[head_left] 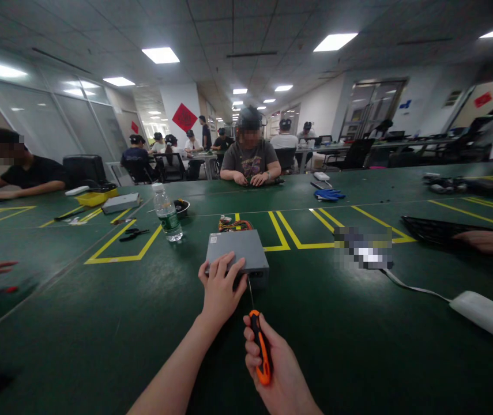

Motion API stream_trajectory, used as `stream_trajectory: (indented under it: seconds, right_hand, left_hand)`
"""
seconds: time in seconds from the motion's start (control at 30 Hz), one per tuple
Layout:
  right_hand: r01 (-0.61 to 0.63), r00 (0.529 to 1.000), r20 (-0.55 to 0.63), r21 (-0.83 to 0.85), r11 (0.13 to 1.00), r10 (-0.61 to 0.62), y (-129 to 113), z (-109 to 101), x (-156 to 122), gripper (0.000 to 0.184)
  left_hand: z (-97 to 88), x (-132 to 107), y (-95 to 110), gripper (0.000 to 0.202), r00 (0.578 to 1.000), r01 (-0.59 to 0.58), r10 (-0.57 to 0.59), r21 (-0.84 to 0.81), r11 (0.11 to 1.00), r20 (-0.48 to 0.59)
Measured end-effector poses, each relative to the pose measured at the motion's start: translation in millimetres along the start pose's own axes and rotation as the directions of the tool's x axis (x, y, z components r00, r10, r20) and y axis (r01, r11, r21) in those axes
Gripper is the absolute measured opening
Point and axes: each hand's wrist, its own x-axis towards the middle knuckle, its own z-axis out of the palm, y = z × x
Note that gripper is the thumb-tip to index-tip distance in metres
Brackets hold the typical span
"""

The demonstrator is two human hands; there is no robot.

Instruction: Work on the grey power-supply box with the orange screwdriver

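Note:
A grey computer power supply (240,243) lies on the green table in front of me, its bundle of coloured wires (235,225) at the far side. Over its near left edge my left hand (222,288) is gripping it, fingers spread on the top and thumb at the near face. My right hand (278,360) is wrapped round the orange and black handle of a screwdriver (260,346). The thin shaft points up to the near side of the power supply, below my left thumb. Whether its tip sits in a screw cannot be made out.
A water bottle (168,213) stands left of the power supply, beside a dark bowl (181,207). Black pliers (132,234) lie farther left. At right are a white power strip (486,317) and a person's hand (488,242) on a black panel (428,230). Another person (250,155) sits opposite.

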Motion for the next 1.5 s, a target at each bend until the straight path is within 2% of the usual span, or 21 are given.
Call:
stream_trajectory:
  seconds: [0.17,0.37,0.53,0.73,0.9,1.13,1.3,1.5]
  right_hand:
    - [0.062,0.997,-0.054,-0.011,0.998,-0.062,0.5,-0.8,-0.1,0.012]
    - [0.016,1.000,0.003,-0.020,1.000,-0.016,1.3,-4.2,2.4,0.027]
    - [0.056,0.998,-0.018,-0.020,0.998,-0.056,3.6,-7.0,4.5,0.016]
    - [0.010,1.000,0.027,-0.023,1.000,-0.010,3.4,-7.8,4.6,0.022]
    - [0.078,0.996,-0.030,-0.020,0.997,-0.079,4.7,-8.2,4.1,0.016]
    - [0.025,0.998,0.052,-0.007,1.000,-0.025,3.1,-6.3,3.9,0.021]
    - [0.101,0.995,-0.019,-0.024,0.995,-0.101,4.2,-6.0,3.1,0.011]
    - [0.013,0.999,-0.041,-0.043,0.999,-0.015,1.3,-2.0,0.5,0.025]
  left_hand:
    - [0.1,-0.2,-0.5,0.027,1.000,-0.001,0.001,-0.007,1.000,0.011]
    - [0.3,-0.3,-0.6,0.028,1.000,-0.012,0.012,-0.003,1.000,-0.004]
    - [-0.7,0.0,-0.5,0.028,1.000,-0.006,0.006,-0.013,1.000,0.008]
    - [-0.5,0.0,-0.8,0.028,1.000,-0.010,0.010,-0.004,1.000,-0.002]
    - [-1.2,-0.1,-0.8,0.028,1.000,-0.010,0.010,-0.005,1.000,0.003]
    - [-1.1,0.2,0.0,0.028,1.000,-0.010,0.010,-0.012,1.000,-0.008]
    - [-0.3,-0.4,-0.9,0.028,1.000,-0.010,0.009,-0.005,1.000,-0.004]
    - [-0.2,-0.4,-1.2,0.028,1.000,-0.010,0.010,0.009,1.000,-0.002]
